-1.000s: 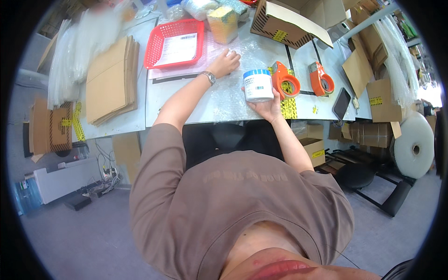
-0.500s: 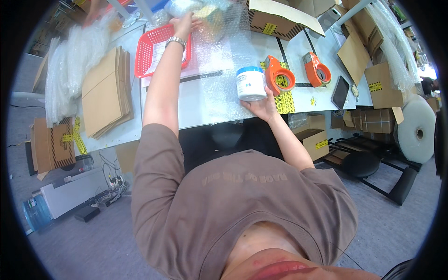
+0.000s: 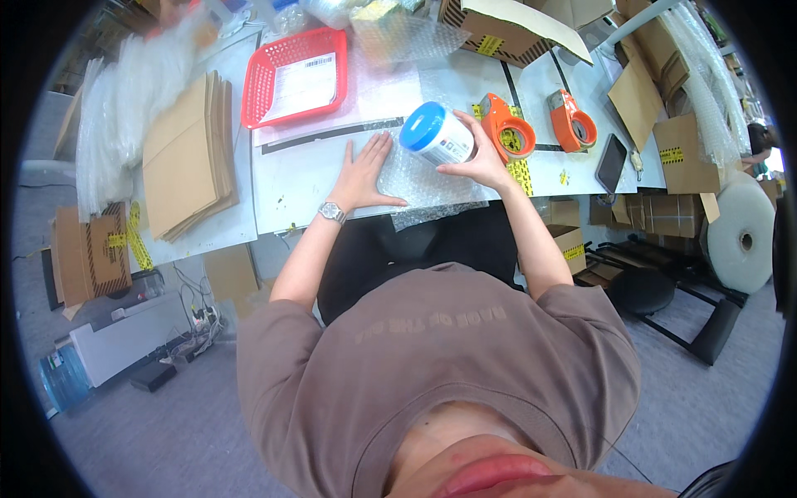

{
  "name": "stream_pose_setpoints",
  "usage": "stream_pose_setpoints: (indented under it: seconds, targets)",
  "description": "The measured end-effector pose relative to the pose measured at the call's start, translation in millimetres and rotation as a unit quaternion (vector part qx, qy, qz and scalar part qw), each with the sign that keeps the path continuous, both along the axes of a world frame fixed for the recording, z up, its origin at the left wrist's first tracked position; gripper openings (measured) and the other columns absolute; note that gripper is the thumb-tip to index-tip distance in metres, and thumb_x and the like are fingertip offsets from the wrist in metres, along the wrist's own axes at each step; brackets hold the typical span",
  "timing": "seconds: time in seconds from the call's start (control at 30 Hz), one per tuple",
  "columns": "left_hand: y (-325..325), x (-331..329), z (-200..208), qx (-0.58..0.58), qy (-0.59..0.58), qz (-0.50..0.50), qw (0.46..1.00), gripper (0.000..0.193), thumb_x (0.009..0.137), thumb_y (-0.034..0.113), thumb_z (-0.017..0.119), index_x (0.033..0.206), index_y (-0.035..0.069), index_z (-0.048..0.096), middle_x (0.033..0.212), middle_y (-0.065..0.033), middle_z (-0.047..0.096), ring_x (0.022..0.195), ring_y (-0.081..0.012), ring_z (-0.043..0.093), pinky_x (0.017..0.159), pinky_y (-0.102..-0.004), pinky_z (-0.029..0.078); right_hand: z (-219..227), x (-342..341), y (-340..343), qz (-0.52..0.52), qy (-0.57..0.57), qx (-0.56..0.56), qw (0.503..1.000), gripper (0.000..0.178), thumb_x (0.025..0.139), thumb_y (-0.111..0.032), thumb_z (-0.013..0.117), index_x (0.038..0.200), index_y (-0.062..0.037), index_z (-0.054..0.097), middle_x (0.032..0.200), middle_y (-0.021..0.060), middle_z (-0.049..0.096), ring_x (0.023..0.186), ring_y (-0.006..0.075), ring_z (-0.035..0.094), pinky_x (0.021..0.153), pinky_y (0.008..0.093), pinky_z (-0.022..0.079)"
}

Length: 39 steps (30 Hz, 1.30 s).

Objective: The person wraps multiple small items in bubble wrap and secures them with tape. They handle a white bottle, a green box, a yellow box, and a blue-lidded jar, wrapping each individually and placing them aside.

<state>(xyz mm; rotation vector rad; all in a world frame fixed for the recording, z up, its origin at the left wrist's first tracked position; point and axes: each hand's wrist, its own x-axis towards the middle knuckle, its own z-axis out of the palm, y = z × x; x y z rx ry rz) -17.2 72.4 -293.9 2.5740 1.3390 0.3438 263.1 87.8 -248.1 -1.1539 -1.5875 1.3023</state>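
My right hand (image 3: 480,158) is wrapped round a white jar (image 3: 448,143) with a blue lid, which tilts to the left above the table. Under it lies a sheet of clear bubble wrap (image 3: 423,184), part of it hanging over the table's front edge. My left hand (image 3: 364,176) rests with spread fingers at the left side of this sheet, and nothing is in it. Past that hand stands a red perforated basket (image 3: 339,93) with a printed paper (image 3: 303,87) inside. To the right of the jar are two orange tape dispensers, the nearer one (image 3: 513,133) close to my right hand.
Flat cardboard pieces (image 3: 187,153) are stacked at the left, beside clear plastic packaging (image 3: 137,124). An open carton (image 3: 506,37) stands at the back. A black phone (image 3: 612,162) lies at the right. On the floor to the right is a toppled black chair (image 3: 656,295).
My left hand has come back from behind the basket to the table's front. The jar has gone from upright to tilted. The bubble wrap has slid nearer, over the front edge.
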Motion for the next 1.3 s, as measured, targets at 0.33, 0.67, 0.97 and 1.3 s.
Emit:
stream_pose_setpoints:
  seconds: [0.33, 0.67, 0.97, 1.3]
  targets:
    - [12, -3, 0, -0.128, -0.248, -0.001, 0.96, 0.125, 0.054, 0.051, 0.09, 0.149, -0.001, 0.026, 0.148, -0.0212, 0.039, 0.139, -0.0294, 0.037, 0.115, -0.0464, 0.028, -25, -17, 1, 0.082, 0.011, 0.052, 0.995, 0.107, 0.059, -0.024, 0.091, 0.148, -0.0087, 0.033, 0.145, 0.0136, 0.042, 0.137, 0.028, 0.04, 0.113, 0.041, 0.033]
    - [3, 5, 4, -0.127, -0.319, 0.058, 0.937, 0.11, 0.053, 0.036, 0.095, 0.139, -0.001, 0.038, 0.134, -0.0191, 0.052, 0.126, -0.0281, 0.052, 0.107, -0.0385, 0.042, -25, -5, 7, 0.154, -0.129, 0.022, 0.979, 0.116, 0.061, -0.024, 0.091, 0.153, -0.0083, 0.021, 0.149, 0.017, 0.041, 0.14, 0.0272, 0.036, 0.115, 0.0383, 0.03]
    - [-2, 6, 7, -0.092, -0.347, 0.026, 0.933, 0.113, 0.054, 0.045, 0.093, 0.142, 0.002, 0.036, 0.145, -0.0212, 0.041, 0.135, -0.0327, 0.041, 0.113, -0.0437, 0.034, -37, -10, -19, 0.003, -0.155, 0.209, 0.966, 0.114, 0.061, -0.03, 0.09, 0.15, -0.0033, 0.024, 0.15, 0.0208, 0.033, 0.14, 0.0343, 0.032, 0.115, 0.0426, 0.028]
    - [-1, 47, 47, 0.137, -0.137, -0.03, 0.981, 0.061, 0.086, 0.035, 0.069, 0.139, 0.013, 0.05, 0.145, -0.0128, 0.046, 0.138, -0.0312, 0.038, 0.113, -0.0491, 0.03, -61, 1, -87, 0.028, -0.348, 0.476, 0.808, 0.038, 0.073, -0.021, 0.078, 0.11, -0.023, 0.068, 0.117, 0.0021, 0.057, 0.109, 0.0195, 0.054, 0.093, 0.0437, 0.041]
